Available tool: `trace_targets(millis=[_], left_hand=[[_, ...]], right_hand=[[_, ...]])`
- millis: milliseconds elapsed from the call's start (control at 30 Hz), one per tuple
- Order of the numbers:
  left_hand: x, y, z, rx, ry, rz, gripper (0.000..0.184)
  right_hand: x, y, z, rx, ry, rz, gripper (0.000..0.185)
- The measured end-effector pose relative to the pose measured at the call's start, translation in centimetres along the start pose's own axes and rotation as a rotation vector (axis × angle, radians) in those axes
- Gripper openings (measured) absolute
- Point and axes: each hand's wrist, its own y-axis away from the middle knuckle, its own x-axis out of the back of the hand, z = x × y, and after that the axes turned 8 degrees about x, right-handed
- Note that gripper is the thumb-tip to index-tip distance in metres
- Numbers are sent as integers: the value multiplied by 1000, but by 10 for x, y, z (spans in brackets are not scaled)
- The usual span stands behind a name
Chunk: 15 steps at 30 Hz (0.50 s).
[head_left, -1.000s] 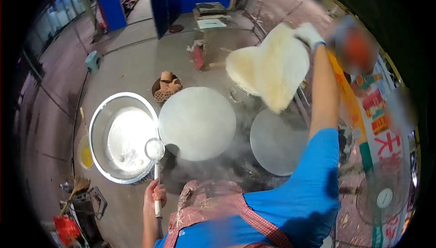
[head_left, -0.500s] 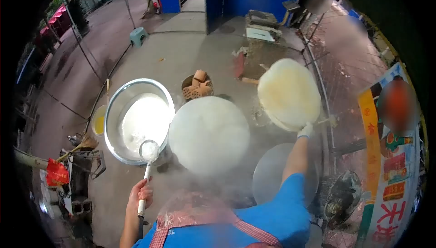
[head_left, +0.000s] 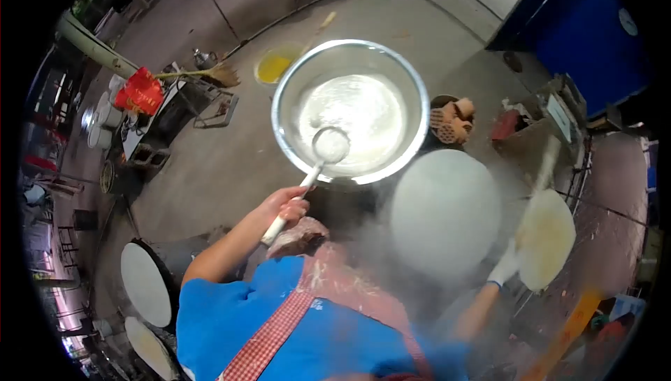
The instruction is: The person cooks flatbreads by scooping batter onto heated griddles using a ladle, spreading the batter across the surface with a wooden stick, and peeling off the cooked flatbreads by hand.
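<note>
My left hand (head_left: 286, 210) is closed around the white handle of a ladle (head_left: 331, 145). The ladle's round bowl holds white liquid and hangs over the near rim of a large metal basin (head_left: 281, 126). White batter (head_left: 367, 115) fills the bottom of that basin. At right, my gloved right hand (head_left: 506, 267) looks closed on a pale stick-like tool (head_left: 547, 164), blurred by motion. Beside that hand is a thin round pancake (head_left: 549, 238), pale with yellow-brown patches. Steam drifts around a round pale griddle surface (head_left: 447, 213) between the basin and the pancake.
A bowl of yellow liquid (head_left: 274, 67) stands behind the basin at left. Perforated clay pieces (head_left: 453, 121) sit in a container behind the griddle. A broom (head_left: 217, 74) and a metal frame (head_left: 215, 110) lie left. A round white top (head_left: 145, 284) is at lower left.
The view has swung, so the basin now sits centrally and the griddle farther right. My left hand still holds the ladle near the basin rim. The right-hand tool now points up and away.
</note>
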Motion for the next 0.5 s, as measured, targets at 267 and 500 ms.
trace_targets(millis=[267, 500], left_hand=[[65, -98, 219, -347, -870, 626, 23], [72, -142, 251, -257, -1083, 858, 31]], right_hand=[[-223, 82, -252, 435, 521, -916, 25], [-246, 119, -264, 187, 679, -1019, 30]])
